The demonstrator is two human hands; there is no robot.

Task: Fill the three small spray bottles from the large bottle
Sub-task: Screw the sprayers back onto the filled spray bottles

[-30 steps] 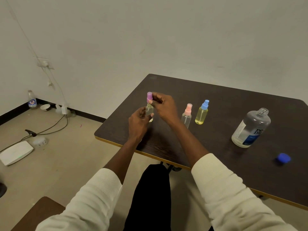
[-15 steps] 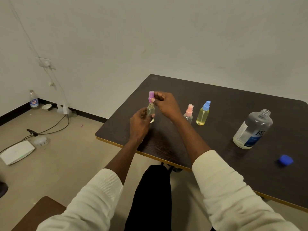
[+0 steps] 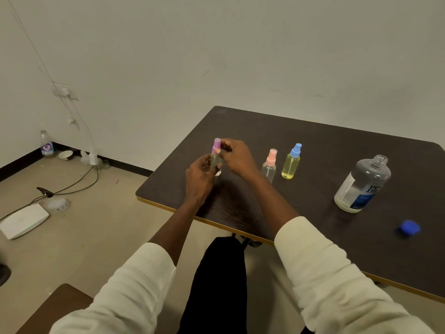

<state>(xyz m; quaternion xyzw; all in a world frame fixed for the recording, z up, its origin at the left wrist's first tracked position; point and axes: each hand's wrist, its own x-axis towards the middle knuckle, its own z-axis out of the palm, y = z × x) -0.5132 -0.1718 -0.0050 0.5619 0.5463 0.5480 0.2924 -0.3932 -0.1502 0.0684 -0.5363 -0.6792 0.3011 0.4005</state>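
Note:
My left hand grips the clear body of a small spray bottle with a purple top, held upright over the dark table. My right hand pinches that purple top from the right. To the right stand a pink-topped spray bottle with clear contents and a blue-topped spray bottle with yellowish liquid. The large clear bottle with a blue label stands uncapped farther right, partly filled. Its blue cap lies on the table near the right edge.
The table's near edge runs diagonally in front of me. On the floor at left lie a white flat device, cables, a water bottle and a small bowl. A brown stool corner shows at bottom left.
Both hands stay on the purple-topped bottle, and my right fingers have shifted slightly on its top. The other bottles and the cap have not moved.

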